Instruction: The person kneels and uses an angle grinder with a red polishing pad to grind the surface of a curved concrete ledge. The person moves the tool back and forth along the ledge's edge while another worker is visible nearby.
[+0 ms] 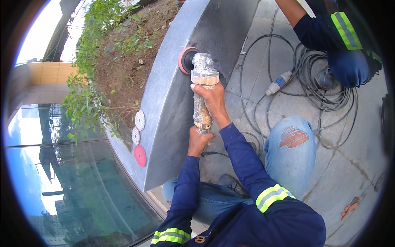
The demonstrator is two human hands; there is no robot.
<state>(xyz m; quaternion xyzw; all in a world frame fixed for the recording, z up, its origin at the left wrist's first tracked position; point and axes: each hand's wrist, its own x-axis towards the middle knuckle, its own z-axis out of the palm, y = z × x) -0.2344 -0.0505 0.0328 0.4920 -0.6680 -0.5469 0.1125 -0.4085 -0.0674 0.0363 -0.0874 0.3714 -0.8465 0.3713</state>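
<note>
A dusty angle grinder (204,68) with a pink-rimmed round pad (185,61) is held against the face of the grey stone planter wall (168,123), near its upper edge. My right hand (212,99) grips the middle of the grinder's body. Lower down, my left hand (198,140) is wrapped round the rear end of the tool. On the wall's top ledge, to the left, lie two white round pads (140,120) and a pink round pad (140,155).
Coiled cables (304,99) and a blue-and-white connector (278,83) lie on the grey paving (337,173) at right, beside a co-worker's arm and knee (345,70). The planter holds soil (125,70) and plants (82,94). A glass panel (78,185) is at lower left. My bent knee (290,148) is nearby.
</note>
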